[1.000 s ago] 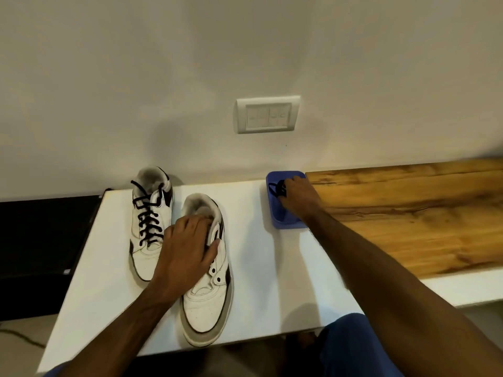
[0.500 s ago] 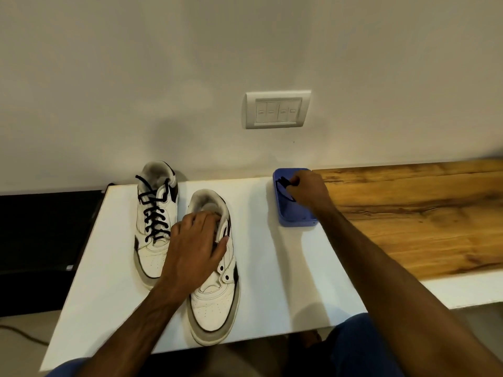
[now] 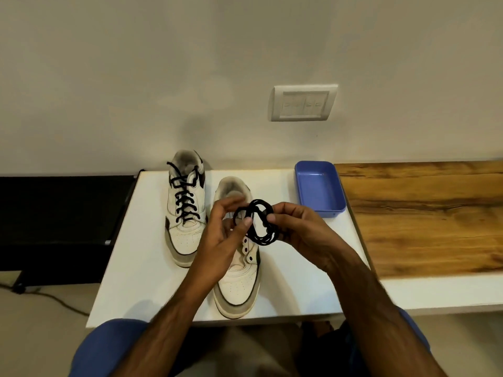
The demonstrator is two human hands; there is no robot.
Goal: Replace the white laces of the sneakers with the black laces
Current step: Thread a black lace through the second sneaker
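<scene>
Head view: left hand (image 3: 228, 232) and right hand (image 3: 302, 229) pinch coiled black lace (image 3: 258, 223) over unlaced sneaker (image 3: 236, 281), hiding its tongue; laced sneaker (image 3: 185, 213) at 10 o'clock on bench (image 3: 141, 268)

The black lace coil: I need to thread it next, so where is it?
In the head view the black lace coil sits mid-frame, pinched between left hand and right hand, above the unlaced sneaker, left of the blue tray.
</scene>
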